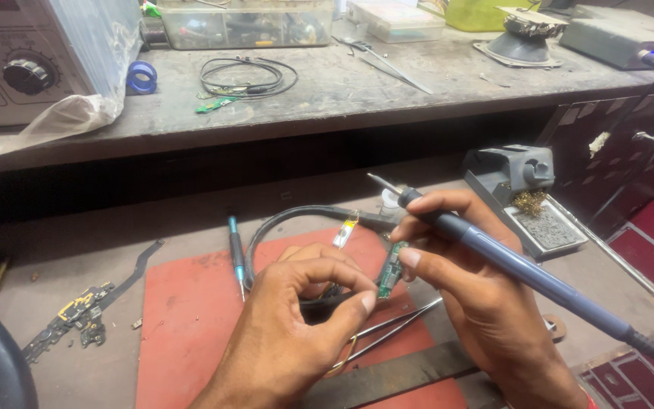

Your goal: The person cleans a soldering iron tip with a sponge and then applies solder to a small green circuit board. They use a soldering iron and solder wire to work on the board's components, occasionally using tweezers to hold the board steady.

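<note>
While the person sits at the bench, both hands meet over a red mat [191, 318]. The left hand [289, 333] pinches a tiny green board [390, 271] between thumb and first finger, down at its lower end. The right hand [471, 288] grips a blue soldering iron [493, 254] like a pen, and one of its fingers also rests on the side of the board. So the board sits in the air, just above the mat, held between the two hands. The iron's metal tip [381, 184] points up and away from the board, not touching it. The board looks very light, thin and stiff, and I think it could snap or get scratched if squeezed hard. It seems best to hold it by its edges, as the left hand does, and to keep fingers off the small parts on its face. The iron is most likely hot at the tip, so the soft blue handle is the safe place to hold. Under the hands lie tweezers [399, 322] on the mat. A thin blue tool [235, 246] lies just left of the hands. A black cable [297, 216] loops behind them. An iron stand [520, 189] with brass wool sits to the right. A flat ribbon part [85, 307] lies well apart on the left.
</note>
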